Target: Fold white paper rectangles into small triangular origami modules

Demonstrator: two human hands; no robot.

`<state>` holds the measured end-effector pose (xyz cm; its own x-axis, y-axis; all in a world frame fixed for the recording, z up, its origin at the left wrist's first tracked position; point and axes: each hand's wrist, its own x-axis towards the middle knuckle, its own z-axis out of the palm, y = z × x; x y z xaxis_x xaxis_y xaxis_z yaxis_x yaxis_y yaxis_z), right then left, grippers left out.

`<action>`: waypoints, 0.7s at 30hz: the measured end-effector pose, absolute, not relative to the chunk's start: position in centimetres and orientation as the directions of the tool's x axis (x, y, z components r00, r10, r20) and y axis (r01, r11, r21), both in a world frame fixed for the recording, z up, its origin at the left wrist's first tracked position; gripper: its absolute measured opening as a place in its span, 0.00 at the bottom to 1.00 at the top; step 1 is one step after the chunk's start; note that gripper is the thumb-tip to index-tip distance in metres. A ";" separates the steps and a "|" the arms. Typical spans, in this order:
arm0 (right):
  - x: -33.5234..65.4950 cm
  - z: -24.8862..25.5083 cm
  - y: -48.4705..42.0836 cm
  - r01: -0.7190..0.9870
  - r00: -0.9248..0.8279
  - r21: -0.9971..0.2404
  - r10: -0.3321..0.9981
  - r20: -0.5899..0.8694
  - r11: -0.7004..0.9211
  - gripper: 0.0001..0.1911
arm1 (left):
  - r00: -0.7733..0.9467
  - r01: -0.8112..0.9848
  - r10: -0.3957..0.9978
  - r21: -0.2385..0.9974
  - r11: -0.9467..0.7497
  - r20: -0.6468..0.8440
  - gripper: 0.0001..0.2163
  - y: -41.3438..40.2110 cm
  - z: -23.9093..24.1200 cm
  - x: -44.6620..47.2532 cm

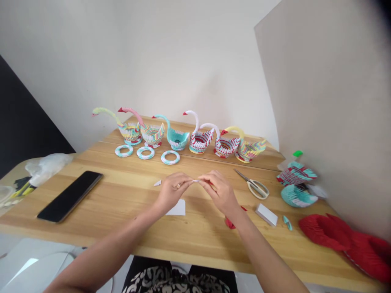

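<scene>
Over the middle of the table, my left hand (pixel 174 188) and my right hand (pixel 218 190) meet, fingertips pinched on the two ends of a small white paper piece (pixel 196 181). Most of that piece is hidden by the fingers. Just left of my left hand lies a small folded white paper triangle (pixel 157 183). A flat white sheet of paper (pixel 177 208) rests below it, partly behind my left forearm. Red paper pieces (pixel 229 223) lie under my right wrist, mostly covered.
Folded-paper swans (pixel 179 139) stand along the back, with paper rings (pixel 170 157) before them. Scissors (pixel 258 188), a stack of white paper (pixel 266 214), teal paper pieces (pixel 297 196) and red folded paper (pixel 326 232) lie right. A phone (pixel 70 196) lies left.
</scene>
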<state>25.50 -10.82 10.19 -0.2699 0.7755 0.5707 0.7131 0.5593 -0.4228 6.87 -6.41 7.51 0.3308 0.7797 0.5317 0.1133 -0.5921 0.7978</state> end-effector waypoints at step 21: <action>24.2 6.9 -10.5 0.512 0.002 -0.639 0.743 0.669 0.574 0.03 | 0.319 0.099 0.776 0.795 -0.598 0.544 0.07 -7.1 6.6 7.9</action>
<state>24.17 -10.45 6.89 0.0020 0.7429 0.6694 0.5124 0.5741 -0.6386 7.88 -7.07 6.61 0.3191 0.7760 0.5440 0.0994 -0.5983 0.7951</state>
